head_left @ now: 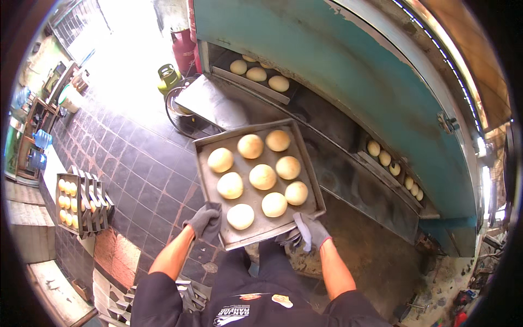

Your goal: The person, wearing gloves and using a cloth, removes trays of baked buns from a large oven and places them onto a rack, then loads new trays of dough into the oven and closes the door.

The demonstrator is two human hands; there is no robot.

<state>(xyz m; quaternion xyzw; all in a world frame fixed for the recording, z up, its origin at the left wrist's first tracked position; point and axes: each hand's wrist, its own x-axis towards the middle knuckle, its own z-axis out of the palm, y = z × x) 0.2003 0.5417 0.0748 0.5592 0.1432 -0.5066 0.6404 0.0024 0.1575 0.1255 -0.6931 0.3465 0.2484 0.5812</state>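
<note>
In front of my body I hold up a square metal baking tray [256, 233] with several round golden buns [262, 177] spread over it. My left hand [205, 222], in a grey glove, is closed on the tray's lower left edge. Gloved the same way, my right hand [309, 233] grips the near right corner, with folded grey cloth or glove fabric beside it. The fingers beneath the tray are hidden. Some buns are browner on top than others.
A large teal oven [338, 71] runs along the right, with trays of buns at its opening. A metal ledge [218, 103] fronts it. Stacked trays of buns [68, 203] stand at left on the tiled floor [136, 169]. Gas cylinders, one green [168, 77], stand beyond the ledge.
</note>
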